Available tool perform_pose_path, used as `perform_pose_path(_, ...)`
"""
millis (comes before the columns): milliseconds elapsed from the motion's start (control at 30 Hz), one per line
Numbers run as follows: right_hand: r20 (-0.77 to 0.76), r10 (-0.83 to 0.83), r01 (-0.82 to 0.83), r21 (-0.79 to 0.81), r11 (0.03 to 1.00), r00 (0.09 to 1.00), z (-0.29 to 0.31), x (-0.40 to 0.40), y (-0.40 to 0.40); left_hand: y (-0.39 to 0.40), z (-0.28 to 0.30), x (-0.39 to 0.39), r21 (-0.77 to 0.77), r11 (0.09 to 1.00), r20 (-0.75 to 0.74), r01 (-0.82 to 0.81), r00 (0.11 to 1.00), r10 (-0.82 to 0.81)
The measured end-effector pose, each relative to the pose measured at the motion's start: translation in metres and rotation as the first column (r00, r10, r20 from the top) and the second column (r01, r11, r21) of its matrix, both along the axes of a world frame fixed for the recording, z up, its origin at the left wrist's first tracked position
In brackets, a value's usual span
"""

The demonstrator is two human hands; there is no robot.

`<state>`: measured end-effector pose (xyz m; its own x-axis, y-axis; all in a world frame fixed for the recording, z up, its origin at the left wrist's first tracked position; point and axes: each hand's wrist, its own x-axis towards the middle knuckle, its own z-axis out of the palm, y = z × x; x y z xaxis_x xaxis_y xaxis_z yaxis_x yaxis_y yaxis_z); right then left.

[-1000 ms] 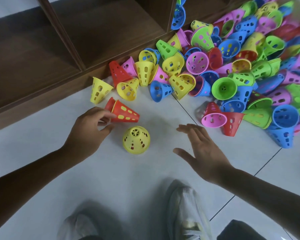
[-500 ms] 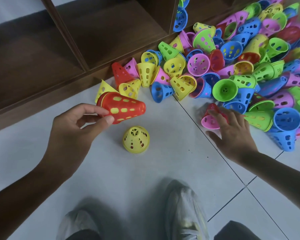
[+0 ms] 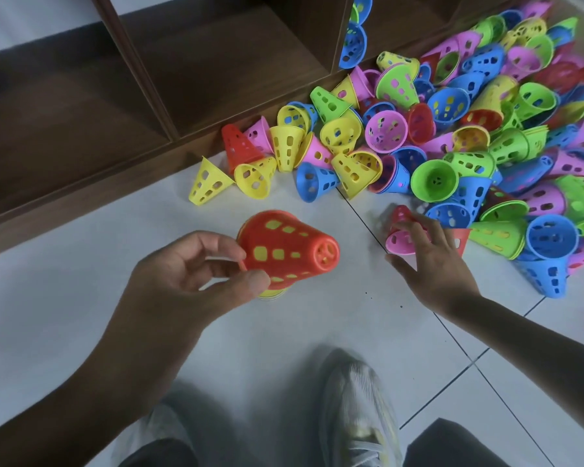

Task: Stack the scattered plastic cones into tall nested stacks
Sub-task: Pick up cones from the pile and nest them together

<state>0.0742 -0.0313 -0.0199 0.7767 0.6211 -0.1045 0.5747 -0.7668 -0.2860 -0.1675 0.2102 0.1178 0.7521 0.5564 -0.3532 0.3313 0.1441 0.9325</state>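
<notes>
Now that the left hand (image 3: 196, 274) has lifted the red cone (image 3: 289, 249) over the yellow cone (image 3: 272, 293), nesting looks imminent, while the right hand (image 3: 429, 261) grips a pink cone (image 3: 398, 242).

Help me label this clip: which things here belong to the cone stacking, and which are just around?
Job: red cone in left hand; yellow cone beneath; pink cone under right hand; cone pile.
Around: wooden shelf; shoes.

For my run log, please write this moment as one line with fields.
left hand: holds red cone above yellow cone | right hand: grips pink cone at pile edge | stacking: not yet nested
</notes>
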Motion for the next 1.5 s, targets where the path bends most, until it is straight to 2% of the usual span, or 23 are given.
perform_pose_path(200,-0.134,-0.111,0.123,0.083,0.989,0.985,-0.005,-0.010,0.003,-0.002,-0.025,-0.004,-0.166,0.986,-0.077,-0.035,0.997,0.023)
perform_pose_path(300,-0.188,-0.165,0.192,0.135,0.972,0.968,-0.003,-0.018,0.008,0.000,-0.040,-0.003,-0.161,0.986,-0.127,-0.034,0.992,0.013)
perform_pose_path(500,-0.266,-0.201,0.259,0.204,0.944,0.943,0.000,-0.035,0.016,0.012,-0.058,0.003,-0.019,1.000,-0.158,-0.020,0.987,0.017)
perform_pose_path(633,-0.394,-0.255,0.387,0.302,0.872,0.883,0.007,-0.052,0.028,0.017,-0.070,0.001,0.201,0.973,-0.181,0.112,0.981,-0.076)
perform_pose_path(767,-0.630,-0.305,0.563,0.258,0.785,0.714,0.017,-0.065,0.042,0.021,-0.084,0.000,0.474,0.843,-0.245,0.255,0.958,-0.152)
perform_pose_path(800,-0.715,-0.300,0.634,0.253,0.731,0.631,0.019,-0.066,0.046,0.022,-0.087,0.000,0.510,0.815,-0.262,0.277,0.952,-0.160)
perform_pose_path(867,-0.890,-0.217,0.799,0.224,0.558,0.401,0.026,-0.068,0.054,0.027,-0.092,0.001,0.538,0.787,-0.284,0.302,0.944,-0.168)
perform_pose_path(933,-0.974,-0.086,0.895,0.156,0.417,0.209,0.039,-0.072,0.062,0.031,-0.097,0.001,0.539,0.780,-0.301,0.318,0.938,-0.174)
perform_pose_path(967,-0.988,-0.036,0.921,0.124,0.370,0.148,0.045,-0.074,0.065,0.033,-0.099,0.001,0.537,0.780,-0.308,0.322,0.935,-0.175)
perform_pose_path(1100,-0.993,0.107,0.956,0.080,0.282,0.052,0.073,-0.083,0.080,0.035,-0.100,-0.002,0.527,0.780,-0.332,0.338,0.927,-0.177)
perform_pose_path(1200,-0.972,0.232,0.947,0.115,0.300,0.045,0.097,-0.090,0.091,0.038,-0.095,-0.005,0.527,0.774,-0.342,0.350,0.922,-0.184)
perform_pose_path(1300,-0.935,0.340,0.905,0.232,0.356,0.106,0.108,-0.095,0.101,0.045,-0.088,-0.004,0.529,0.781,-0.331,0.333,0.928,-0.171)
perform_pose_path(1400,-0.898,0.392,0.857,0.356,0.373,0.202,0.110,-0.104,0.112,0.052,-0.080,-0.005,0.557,0.765,-0.312,0.323,0.935,-0.168)
perform_pose_path(1500,-0.885,0.268,0.746,0.465,0.477,0.380,0.105,-0.113,0.122,0.052,-0.074,-0.012,0.571,0.760,-0.308,0.310,0.939,-0.151)
